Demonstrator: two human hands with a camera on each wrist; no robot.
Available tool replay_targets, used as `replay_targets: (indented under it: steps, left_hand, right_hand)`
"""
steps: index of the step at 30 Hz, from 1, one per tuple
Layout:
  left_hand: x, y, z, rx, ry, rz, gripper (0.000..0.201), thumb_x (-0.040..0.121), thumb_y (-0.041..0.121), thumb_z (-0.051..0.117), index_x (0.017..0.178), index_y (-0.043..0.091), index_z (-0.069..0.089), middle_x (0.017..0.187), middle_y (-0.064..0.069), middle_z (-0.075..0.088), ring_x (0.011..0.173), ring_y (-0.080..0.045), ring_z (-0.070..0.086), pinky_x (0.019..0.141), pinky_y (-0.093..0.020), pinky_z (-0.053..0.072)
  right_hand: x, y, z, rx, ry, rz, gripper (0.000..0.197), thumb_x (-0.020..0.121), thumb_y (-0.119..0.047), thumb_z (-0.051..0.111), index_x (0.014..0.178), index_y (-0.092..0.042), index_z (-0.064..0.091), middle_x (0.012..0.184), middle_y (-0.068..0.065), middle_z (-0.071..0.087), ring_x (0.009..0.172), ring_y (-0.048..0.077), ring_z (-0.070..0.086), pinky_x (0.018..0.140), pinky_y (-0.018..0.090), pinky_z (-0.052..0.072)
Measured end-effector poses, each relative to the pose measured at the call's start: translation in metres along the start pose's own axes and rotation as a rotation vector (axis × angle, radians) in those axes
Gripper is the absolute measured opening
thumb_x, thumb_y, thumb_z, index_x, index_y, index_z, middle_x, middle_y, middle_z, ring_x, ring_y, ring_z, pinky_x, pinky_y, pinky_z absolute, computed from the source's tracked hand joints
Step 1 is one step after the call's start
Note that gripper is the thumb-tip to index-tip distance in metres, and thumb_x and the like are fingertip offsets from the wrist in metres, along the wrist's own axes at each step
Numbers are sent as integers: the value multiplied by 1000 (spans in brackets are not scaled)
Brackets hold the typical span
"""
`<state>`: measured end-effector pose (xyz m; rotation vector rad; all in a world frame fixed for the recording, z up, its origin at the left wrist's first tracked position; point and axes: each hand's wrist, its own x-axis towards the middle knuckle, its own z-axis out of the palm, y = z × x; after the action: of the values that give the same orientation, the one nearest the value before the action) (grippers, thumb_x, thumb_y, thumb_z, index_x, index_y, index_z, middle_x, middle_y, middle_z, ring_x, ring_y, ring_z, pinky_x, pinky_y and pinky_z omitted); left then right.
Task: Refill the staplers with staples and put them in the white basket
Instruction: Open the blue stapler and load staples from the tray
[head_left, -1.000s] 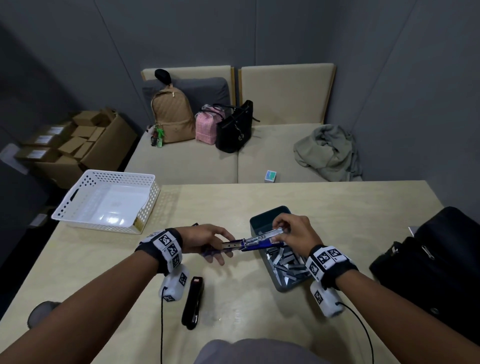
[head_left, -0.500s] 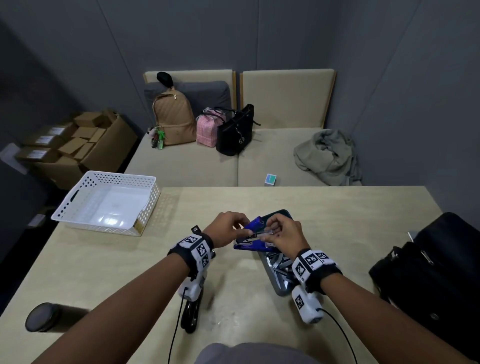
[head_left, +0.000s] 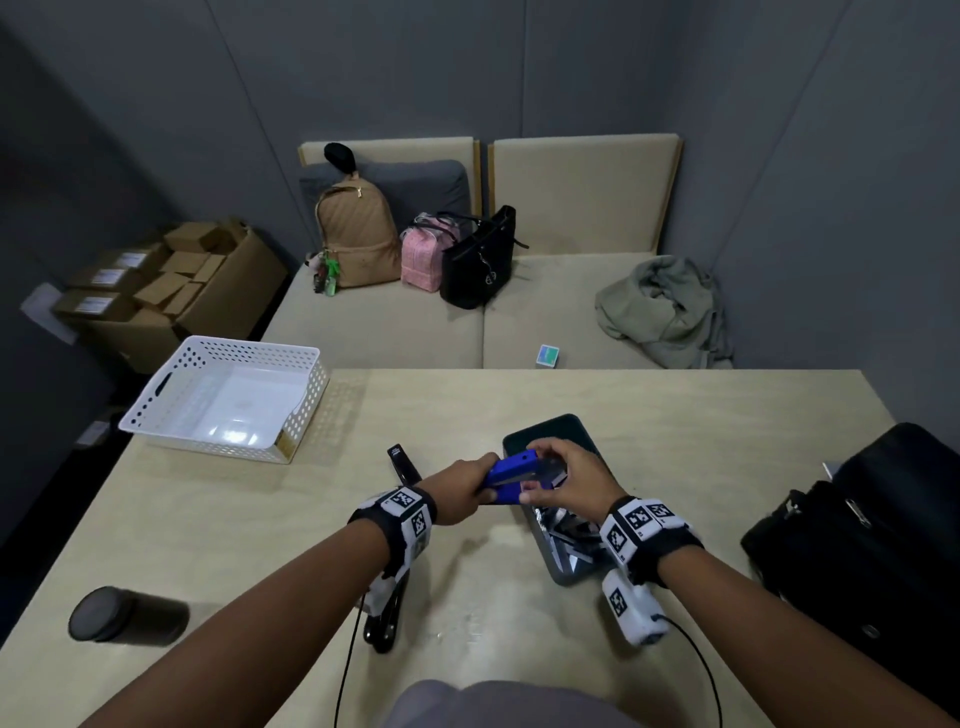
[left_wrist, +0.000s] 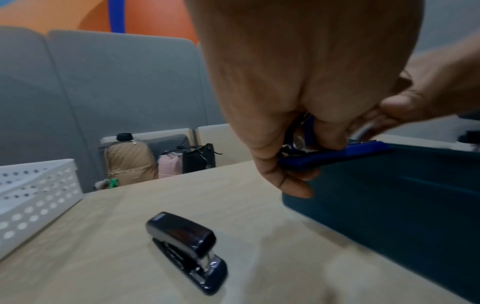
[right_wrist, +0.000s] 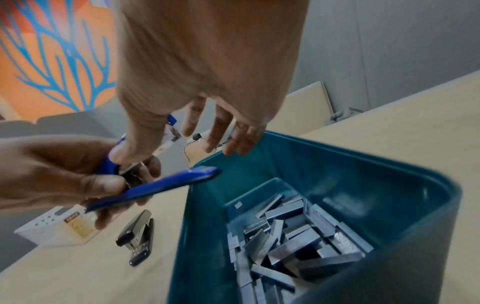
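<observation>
A blue stapler is held just above the table between both hands, over the near-left rim of a teal bin. My left hand grips its rear end, fingers curled under the blue base. My right hand pinches the upper arm with thumb and forefinger; its other fingers are spread. The stapler gapes partly open. Loose staple strips lie in the bin. One black stapler lies beyond my left wrist, another under that forearm. The white basket stands at the table's far left.
A black cylindrical cup lies near the table's front left. A black bag fills the right edge. Behind the table a bench holds bags and a grey-green garment. Bare tabletop stretches between basket and hands.
A second ago the blue stapler was spread out flat between hands held apart. Both hands have since come together and the stapler has folded nearly closed.
</observation>
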<state>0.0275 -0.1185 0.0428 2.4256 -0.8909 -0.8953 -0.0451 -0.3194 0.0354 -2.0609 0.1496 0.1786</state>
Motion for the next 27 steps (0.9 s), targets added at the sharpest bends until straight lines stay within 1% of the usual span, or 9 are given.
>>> replay_targets:
  steps: [4,7,10,13,17,21,23,25,27]
  left_hand:
    - [-21,-13,-15,-91,-1,-44,20,97,22,50,113,12,43,96,-10,59,85,-25,55,73,-31,39]
    - [-50,-28,-26,-135,30,-87,33,93,35,59,118,17,47,98,-7,63,84,-21,57,74,-31,44]
    - [-84,-56,-44,-64,162,-156,40,82,44,69,113,22,56,99,-3,68,82,-17,59,74,-30,47]
    - [-112,-95,-64,-64,186,-214,33,79,37,74,103,18,63,87,-1,64,77,-17,57,69,-26,41]
    - [-143,-155,-96,-235,199,-229,44,79,39,74,113,19,54,104,-5,66,92,-26,63,81,-35,51]
    - [-158,-202,-126,-381,495,-338,61,69,64,66,110,22,52,98,-1,67,87,-19,63,70,-28,47]
    - [-153,-224,-142,-451,596,-378,55,79,60,62,112,19,48,96,-5,67,81,-20,63,65,-28,44]
    - [-143,-239,-156,-489,590,-378,42,93,50,51,114,15,44,93,-7,64,79,-22,61,64,-30,42]
    - [-132,-247,-169,-555,553,-373,39,97,47,42,116,13,41,95,-8,62,76,-19,58,62,-29,41]
  right_hand:
    - [4,-13,6,-49,-213,-20,74,70,-24,84,135,-22,48,109,-5,60,95,3,60,76,6,45]
    - [15,-30,28,-53,-288,-66,66,75,-12,79,134,-21,51,106,-1,62,79,4,61,71,13,49]
    - [34,-56,62,-42,-356,-88,66,73,-3,78,127,-33,55,100,-1,64,73,9,60,71,21,55]
    - [56,-89,103,-48,-322,-159,55,71,3,75,113,-31,62,101,2,64,75,9,60,69,15,52]
    - [94,-143,163,15,-230,-147,44,77,5,70,114,-19,64,107,5,62,76,10,63,72,11,51]
    - [143,-188,213,210,-244,59,25,90,-10,59,115,-16,61,100,5,64,95,26,63,89,34,53]
    - [164,-214,234,349,-307,150,15,96,-22,54,109,-20,61,93,1,63,88,20,61,78,29,48]
    - [186,-235,252,338,-329,155,28,90,-39,60,114,-25,62,93,-3,66,88,15,64,76,25,47]
    - [209,-245,265,210,-326,135,52,77,-46,65,125,-31,56,109,1,68,103,19,65,82,29,52]
